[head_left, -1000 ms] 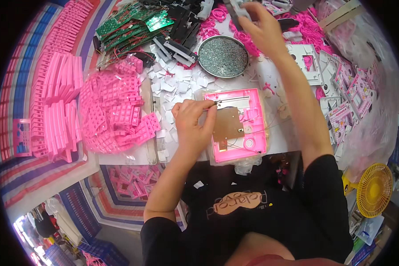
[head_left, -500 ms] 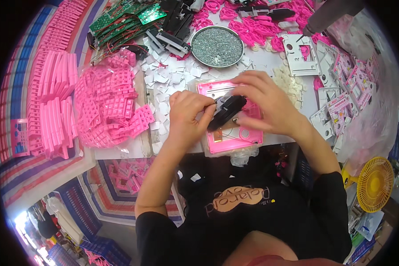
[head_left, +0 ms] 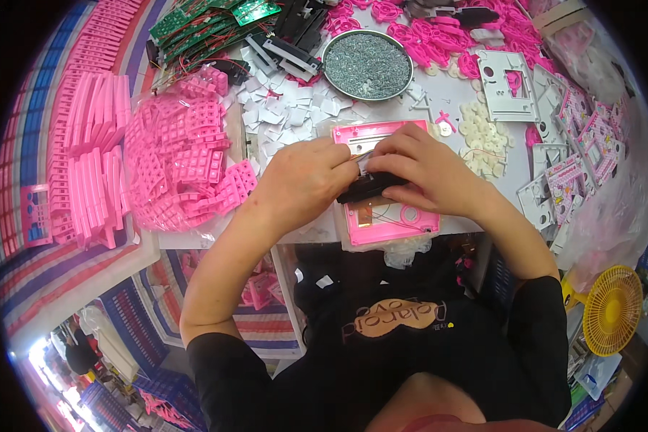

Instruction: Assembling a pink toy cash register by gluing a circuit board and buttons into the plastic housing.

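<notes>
A pink rectangular plastic housing [head_left: 389,223] lies flat on the table in front of me, with thin wires and a small brown board inside it. My left hand [head_left: 302,183] and my right hand [head_left: 428,173] meet over it. Both pinch a small black oblong part [head_left: 367,189] and press it onto the housing's upper half. My fingers hide most of the housing's middle.
A round metal dish of small screws [head_left: 367,63] stands behind the housing. Loose white squares [head_left: 281,108], a bag of pink keypad pieces [head_left: 180,162], stacked pink strips [head_left: 86,151], green circuit boards [head_left: 201,21], white discs [head_left: 479,133] and grey frames [head_left: 507,83] crowd the table. A yellow fan [head_left: 612,309] sits at lower right.
My right hand came back from the far side of the table carrying a black part and joined my left hand over the pink housing, where both now press it down.
</notes>
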Motion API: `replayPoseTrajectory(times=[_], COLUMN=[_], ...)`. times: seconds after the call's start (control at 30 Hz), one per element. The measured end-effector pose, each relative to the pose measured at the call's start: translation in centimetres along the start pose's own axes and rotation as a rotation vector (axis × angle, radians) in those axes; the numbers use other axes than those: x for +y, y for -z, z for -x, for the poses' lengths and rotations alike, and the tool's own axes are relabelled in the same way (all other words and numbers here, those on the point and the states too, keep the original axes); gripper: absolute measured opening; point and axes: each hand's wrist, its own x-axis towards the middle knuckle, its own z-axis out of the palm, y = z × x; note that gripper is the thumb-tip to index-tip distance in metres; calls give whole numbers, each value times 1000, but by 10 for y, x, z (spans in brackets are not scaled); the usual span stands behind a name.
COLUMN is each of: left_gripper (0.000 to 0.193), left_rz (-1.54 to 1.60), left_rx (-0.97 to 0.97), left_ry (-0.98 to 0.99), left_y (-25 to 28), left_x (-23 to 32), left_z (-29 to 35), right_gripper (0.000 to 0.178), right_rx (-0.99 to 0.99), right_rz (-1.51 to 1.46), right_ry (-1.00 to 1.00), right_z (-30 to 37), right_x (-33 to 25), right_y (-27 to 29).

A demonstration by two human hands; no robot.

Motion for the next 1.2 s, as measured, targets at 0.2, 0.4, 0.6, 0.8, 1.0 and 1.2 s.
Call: replayPoseTrajectory(times=[0.2, 0.4, 0.6, 0.8, 1.0, 1.2], left_gripper=[18, 17, 13, 15, 18, 16], left_rz=[35, 168, 37, 322, 584, 492], left_rx=[59, 121, -11, -38, -119, -102], left_ry=[92, 147, 74, 329, 550, 491], left_y=[-10, -13, -6, -9, -8, -11], left_x=[10, 9, 11, 12, 8, 9], left_z=[8, 11, 9, 2, -11, -20], right_gripper=[47, 47, 44, 43, 37, 41], right_rx=[-36, -22, -65, -104, -46, 12], right_rz=[-73, -73, -49, -32, 127, 525], right_ry=[-25, -68, -39, -54, -33, -96], right_z=[-2, -2, -3, -5, -5, 2], right_x=[-4, -7, -11, -16, -25, -58], right_y=[1, 2, 8, 13, 9, 2])
